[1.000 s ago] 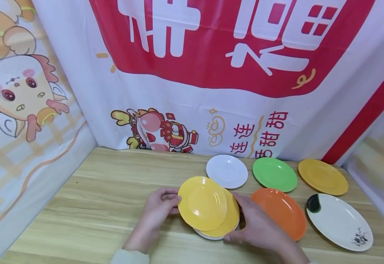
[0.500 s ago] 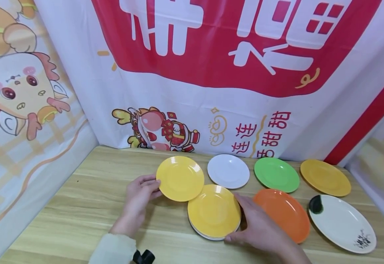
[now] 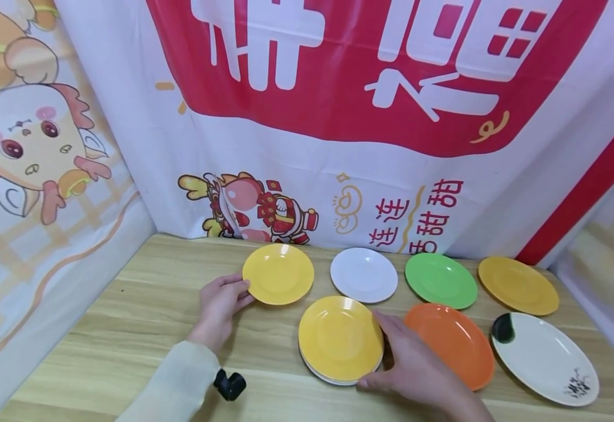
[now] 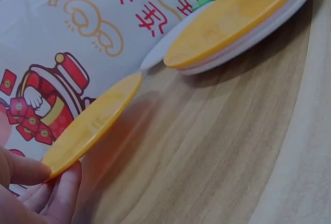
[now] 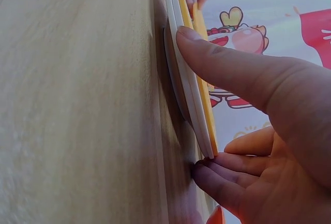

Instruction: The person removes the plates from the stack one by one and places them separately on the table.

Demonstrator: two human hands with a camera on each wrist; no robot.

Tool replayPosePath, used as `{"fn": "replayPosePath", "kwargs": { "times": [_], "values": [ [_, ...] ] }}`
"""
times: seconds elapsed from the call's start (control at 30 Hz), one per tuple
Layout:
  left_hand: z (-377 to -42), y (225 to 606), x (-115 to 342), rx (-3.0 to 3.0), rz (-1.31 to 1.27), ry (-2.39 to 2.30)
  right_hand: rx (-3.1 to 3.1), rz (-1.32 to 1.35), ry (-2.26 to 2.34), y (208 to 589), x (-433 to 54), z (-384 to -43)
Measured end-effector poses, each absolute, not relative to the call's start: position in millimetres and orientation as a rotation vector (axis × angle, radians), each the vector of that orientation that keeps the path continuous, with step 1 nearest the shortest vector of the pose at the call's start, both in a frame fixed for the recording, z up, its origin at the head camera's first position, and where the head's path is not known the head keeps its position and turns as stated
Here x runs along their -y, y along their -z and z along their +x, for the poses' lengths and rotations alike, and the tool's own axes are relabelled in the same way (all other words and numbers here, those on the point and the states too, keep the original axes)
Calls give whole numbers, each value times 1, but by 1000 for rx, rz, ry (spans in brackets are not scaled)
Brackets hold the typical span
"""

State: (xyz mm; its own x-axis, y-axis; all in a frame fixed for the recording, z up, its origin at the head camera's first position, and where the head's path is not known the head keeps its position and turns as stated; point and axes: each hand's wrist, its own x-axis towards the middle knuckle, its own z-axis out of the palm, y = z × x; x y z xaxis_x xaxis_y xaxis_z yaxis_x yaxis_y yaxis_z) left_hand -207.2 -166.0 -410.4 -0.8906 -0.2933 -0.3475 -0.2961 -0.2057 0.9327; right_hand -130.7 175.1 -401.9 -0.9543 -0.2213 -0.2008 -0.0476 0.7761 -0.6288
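Observation:
In the head view my left hand [image 3: 218, 308] pinches the left edge of a small yellow plate [image 3: 278, 274], thumb above and fingers below. The left wrist view shows this yellow plate [image 4: 95, 123] over the wood, a shadow beneath it. My right hand [image 3: 414, 366] grips the right side of a plate stack, thumb at the near edge and fingers round the far side. A yellow plate [image 3: 341, 339] tops the stack, and white plates [image 4: 248, 40] lie under it. How many are stacked is hard to tell.
Behind the stack lie a white plate [image 3: 363, 275], a green plate [image 3: 441, 280] and a darker yellow plate [image 3: 518, 285]. An orange plate [image 3: 450, 346] and an oval patterned plate [image 3: 544, 358] lie to the right. A printed cloth [image 3: 296, 129] hangs along the table's [image 3: 143, 328] back edge.
My left hand has drawn the top yellow plate off the stack and carried it left and back, beside the white plate. My right hand has kept its grip on the stack.

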Motion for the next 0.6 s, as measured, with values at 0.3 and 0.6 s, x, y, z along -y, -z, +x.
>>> {"fn": "replayPosePath", "kwargs": {
  "times": [0.3,0.6],
  "values": [
    [-223,413,161,-1957,-803,-2268,-2716,-216,951,405,-175,-131],
    [-232,414,155,-1940,-815,-2270,-2718,-193,934,404,-175,-131]
  ]
}}
